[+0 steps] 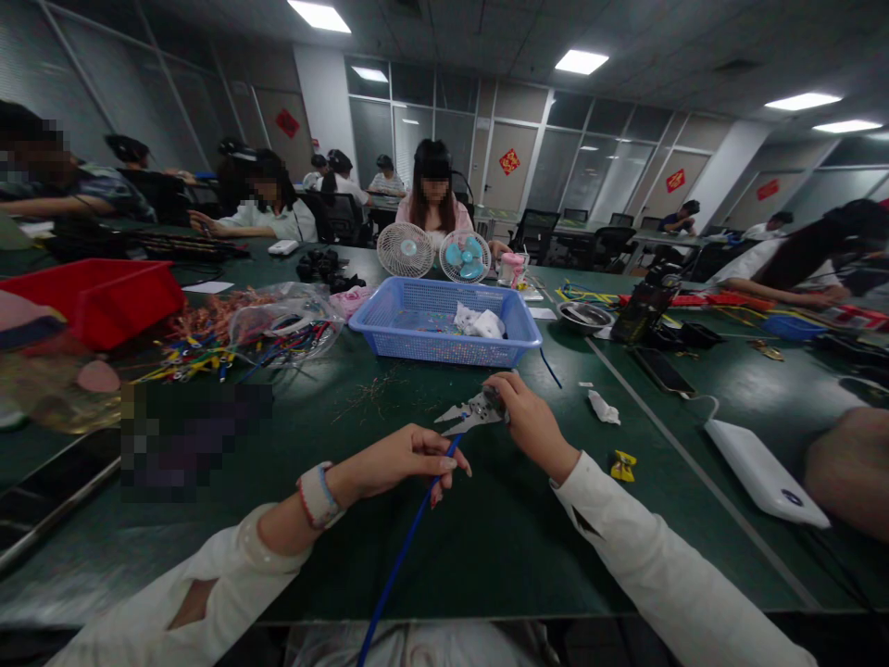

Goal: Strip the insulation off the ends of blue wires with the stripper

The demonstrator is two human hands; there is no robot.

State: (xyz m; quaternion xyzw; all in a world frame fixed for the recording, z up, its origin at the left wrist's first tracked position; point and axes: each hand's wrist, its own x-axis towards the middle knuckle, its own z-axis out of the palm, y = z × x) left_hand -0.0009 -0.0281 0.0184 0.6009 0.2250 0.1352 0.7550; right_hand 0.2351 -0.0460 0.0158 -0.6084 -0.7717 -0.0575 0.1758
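A blue cable (406, 547) runs up from the table's front edge, and my left hand (417, 456) pinches it near its upper end. My right hand (519, 412) is wrapped round the handles of a grey metal wire stripper (473, 412), whose jaws point left. The cable's tip meets the underside of the jaws; whether it lies between the blades is too small to tell. Thin copper-coloured strands (368, 396) lie on the green table (486, 556) beyond my left hand.
A blue basket (444, 347) with white wads stands ahead, two small fans behind it. Bundled cables (278, 333) and a red bin (104, 301) are at left. At right lie a yellow wrapper (623, 466), a phone (663, 371) and a white power bank (764, 472). People sit around.
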